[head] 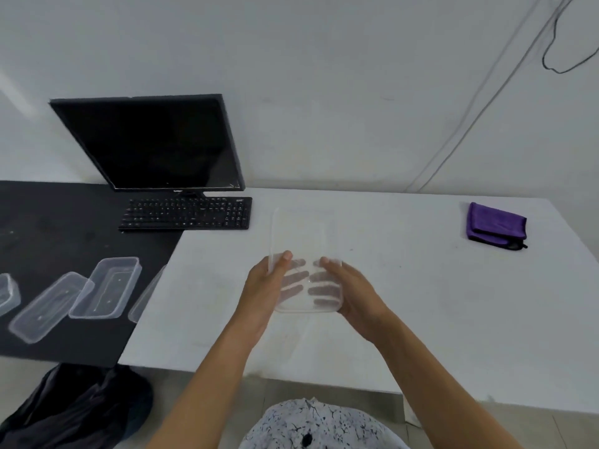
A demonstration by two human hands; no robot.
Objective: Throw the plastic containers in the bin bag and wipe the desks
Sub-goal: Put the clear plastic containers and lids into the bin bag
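Head view: the clear plastic container (304, 241) is held just over the white counter (421, 303). The left hand (262, 286) and right hand (353, 293) grip it, thumbs on the rim, fingers (295, 275) spread underneath. More containers (107, 286) lie on the black counter (48, 222). The bin bag (74, 406) slumps on the floor, and the purple cloth (496, 225) sits far right.

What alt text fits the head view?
The left hand and right hand grip a clear container over the white desk. More containers lie on the black desk left, near a monitor; purple cloth right, bin bag below.
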